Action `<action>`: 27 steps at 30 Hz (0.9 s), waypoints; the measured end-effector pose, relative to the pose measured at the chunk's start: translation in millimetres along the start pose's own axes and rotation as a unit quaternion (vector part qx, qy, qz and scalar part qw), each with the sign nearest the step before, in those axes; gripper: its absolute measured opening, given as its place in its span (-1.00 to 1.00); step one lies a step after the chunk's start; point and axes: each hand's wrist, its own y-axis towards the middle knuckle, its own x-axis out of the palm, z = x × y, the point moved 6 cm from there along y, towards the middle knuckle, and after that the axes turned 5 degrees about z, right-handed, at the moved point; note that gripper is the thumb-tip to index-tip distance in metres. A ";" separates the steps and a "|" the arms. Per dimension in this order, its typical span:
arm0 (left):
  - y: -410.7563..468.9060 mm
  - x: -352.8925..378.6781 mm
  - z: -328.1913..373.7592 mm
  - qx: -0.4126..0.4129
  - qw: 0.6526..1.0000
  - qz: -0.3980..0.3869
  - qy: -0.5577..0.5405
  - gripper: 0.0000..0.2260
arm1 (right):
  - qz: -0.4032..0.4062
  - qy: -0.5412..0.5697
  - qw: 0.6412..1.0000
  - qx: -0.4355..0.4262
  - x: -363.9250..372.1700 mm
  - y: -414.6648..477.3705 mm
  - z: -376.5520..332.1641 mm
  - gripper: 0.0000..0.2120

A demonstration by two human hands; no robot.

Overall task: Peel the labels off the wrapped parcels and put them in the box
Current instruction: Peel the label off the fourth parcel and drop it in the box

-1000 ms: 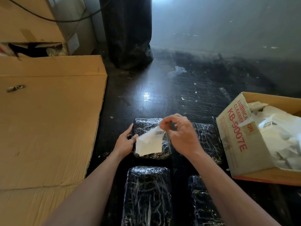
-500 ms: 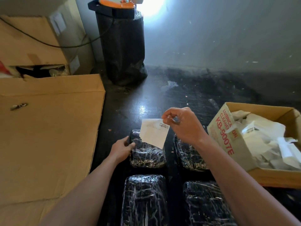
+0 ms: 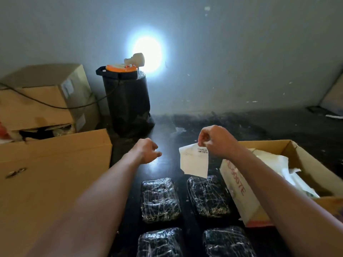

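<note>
Raised off the parcel (image 3: 160, 199), left hand (image 3: 147, 151) is loose, empty; right hand (image 3: 216, 141) pinches label (image 3: 194, 162) over dark floor (image 3: 259, 130).

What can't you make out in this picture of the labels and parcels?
Head view only.
- Print on the label in the right hand: too small and blurred.
- Red lettering on the box: blurred and skewed.
- Near left parcel and near right parcel: cut off by the bottom edge.

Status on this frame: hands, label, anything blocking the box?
Right hand pinches peeled label, hanging clear above wrapped parcels. Left hand loosely curled, empty. Nothing between label and open box.
</note>
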 end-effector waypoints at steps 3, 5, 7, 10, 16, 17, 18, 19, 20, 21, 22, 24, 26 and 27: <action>8.0 -6.8 48.9 0.055 0.998 0.013 0.021 -0.57 | 0.009 0.002 0.999 0.034 -32.8 -8.8 14.5 -0.91; 10.3 -5.6 80.3 0.084 0.996 0.016 0.030 -0.61 | 0.017 -0.013 0.998 0.056 -53.3 -16.8 26.4 -0.93; 10.3 -1.6 110.2 0.109 0.993 0.013 0.048 -0.66 | 0.029 -0.039 0.996 0.080 -72.2 -24.9 40.4 -0.97; 8.3 10.9 150.6 0.134 0.990 0.003 0.053 -0.73 | 0.050 -0.074 0.988 0.123 -92.0 -37.7 71.0 -0.94; 4.3 56.7 215.3 0.166 0.985 -0.028 0.031 -0.80 | 0.075 -0.126 0.973 0.177 -118.8 -58.9 140.7 -0.96; 3.2 65.8 225.6 0.169 0.985 -0.030 0.030 -0.81 | 0.068 -0.127 0.971 0.189 -120.8 -61.8 153.8 -0.97; 2.5 74.9 235.2 0.170 0.985 -0.034 0.029 -0.81 | 0.057 -0.126 0.970 0.199 -121.7 -64.1 167.1 -0.96; 1.8 84.1 244.0 0.168 0.985 -0.039 0.027 -0.81 | 0.046 -0.128 0.969 0.205 -122.1 -66.4 180.0 -0.94; 0.5 93.0 252.1 0.165 0.985 -0.046 0.025 -0.79 | 0.038 -0.133 0.968 0.210 -122.8 -67.7 192.5 -0.93; 0.6 101.1 259.1 0.160 0.986 -0.050 0.023 -0.79 | 0.032 -0.139 0.967 0.212 -124.1 -69.0 203.6 -0.92; 0.6 107.9 265.7 0.154 0.987 -0.051 0.023 -0.79 | 0.028 -0.145 0.966 0.213 -125.8 -69.8 214.3 -0.91; 1.2 122.6 276.1 0.137 0.989 -0.050 0.023 -0.82 | 0.018 -0.155 0.966 0.207 -130.0 -69.9 236.5 -0.89; 1.0 137.4 285.0 0.121 0.991 -0.048 0.023 -0.85 | 0.012 -0.160 0.968 0.193 -136.7 -68.6 256.4 -0.86; 0.2 144.6 288.8 0.112 0.992 -0.045 0.023 -0.85 | 0.008 -0.161 0.969 0.185 -139.6 -67.6 265.1 -0.85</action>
